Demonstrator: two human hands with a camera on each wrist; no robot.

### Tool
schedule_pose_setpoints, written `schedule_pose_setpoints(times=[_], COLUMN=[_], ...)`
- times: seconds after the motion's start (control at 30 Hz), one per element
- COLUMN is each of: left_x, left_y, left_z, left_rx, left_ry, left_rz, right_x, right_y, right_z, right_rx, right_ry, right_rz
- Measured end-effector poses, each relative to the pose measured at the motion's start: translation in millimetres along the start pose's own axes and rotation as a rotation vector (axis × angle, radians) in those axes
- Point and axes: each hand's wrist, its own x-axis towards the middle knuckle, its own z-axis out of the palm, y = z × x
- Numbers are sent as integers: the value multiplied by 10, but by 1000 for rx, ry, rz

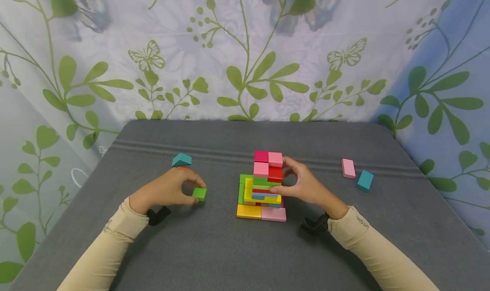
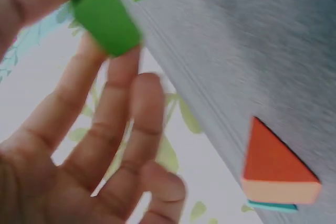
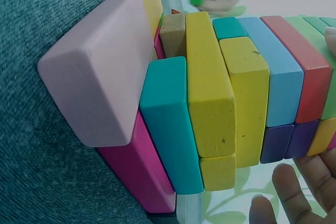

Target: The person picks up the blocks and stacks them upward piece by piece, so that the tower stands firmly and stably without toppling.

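Note:
My left hand (image 1: 166, 191) pinches a small green block (image 1: 199, 193) between thumb and fingertips, left of the tower. In the left wrist view, the green block (image 2: 107, 17) stands out beyond the spread fingers. A tower of coloured wooden blocks (image 1: 261, 182) rises in the middle of the table, with pink blocks at its top. My right hand (image 1: 302, 182) grips the tower's right side, thumb at the front and fingers toward the back. Up close in the right wrist view, yellow blocks (image 3: 210, 82) and a light blue block (image 3: 281, 72) are stacked between other layers.
Behind my left hand lies a teal triangular block (image 1: 181, 159), beside an orange triangular block (image 2: 278, 156). To the right are a loose pink block (image 1: 348, 168) and a teal block (image 1: 365, 181). A patterned curtain (image 1: 245, 61) hangs behind the grey cloth-covered table (image 1: 214, 248).

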Motion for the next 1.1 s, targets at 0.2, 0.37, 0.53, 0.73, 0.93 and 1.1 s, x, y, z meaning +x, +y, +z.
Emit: schedule_pose_setpoints(times=[0.2, 0.37, 0.53, 0.73, 0.93, 1.1], left_x=[134, 263, 439, 680, 905, 1065], left_y=[200, 411, 656, 913, 1125, 1244], left_z=[-6, -34, -62, -36, 43, 123], left_rx=[1, -24, -45, -66, -17, 48], left_ry=[164, 284, 379, 411, 433, 447], left_rz=[82, 184, 308, 391, 450, 481], right_x=[1, -4, -8, -4, -3, -5], right_y=[-7, -14, -12, 5, 13, 10], right_z=[-1, -2, 0, -2, -3, -8], right_rx=[-7, -3, 0, 17, 19, 26], right_ry=[-1, -3, -3, -1, -5, -10], right_rz=[-5, -2, -5, -28, -27, -23])
